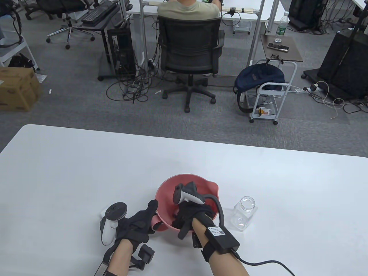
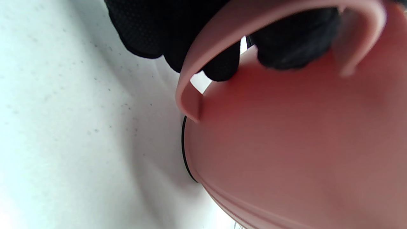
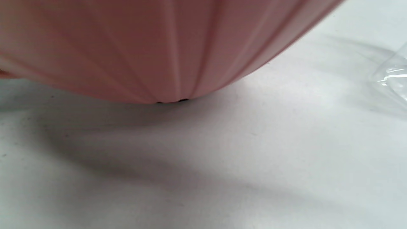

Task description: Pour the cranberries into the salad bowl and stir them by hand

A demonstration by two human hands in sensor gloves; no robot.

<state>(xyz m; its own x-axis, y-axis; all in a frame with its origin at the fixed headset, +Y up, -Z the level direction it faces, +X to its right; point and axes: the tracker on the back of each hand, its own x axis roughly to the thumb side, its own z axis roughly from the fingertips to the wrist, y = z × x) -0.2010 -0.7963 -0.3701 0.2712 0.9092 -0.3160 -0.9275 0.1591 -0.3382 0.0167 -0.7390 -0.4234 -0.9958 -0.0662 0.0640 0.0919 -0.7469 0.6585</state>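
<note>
A pink salad bowl [image 1: 201, 179] stands on the white table near its front edge. My left hand [image 1: 145, 220] grips the bowl's loop handle [image 1: 159, 225]; in the left wrist view its gloved fingers [image 2: 222, 65] curl round the handle [image 2: 203, 35] beside the bowl wall [image 2: 286, 143]. My right hand [image 1: 191, 215] reaches down into the bowl, its thumb straight and outside the near rim, its fingertips hidden under the tracker. The cranberries are hidden by that hand. An empty clear jar [image 1: 244, 214] stands upright just right of the bowl. The right wrist view shows the bowl's outer wall [image 3: 143, 47].
The jar's edge [image 3: 392, 79] shows at the right of the right wrist view. Beyond the table's far edge [image 1: 184, 138] are an office chair [image 1: 188, 51] with a seated person, a small cart [image 1: 268, 95] and a cardboard box [image 1: 15, 89].
</note>
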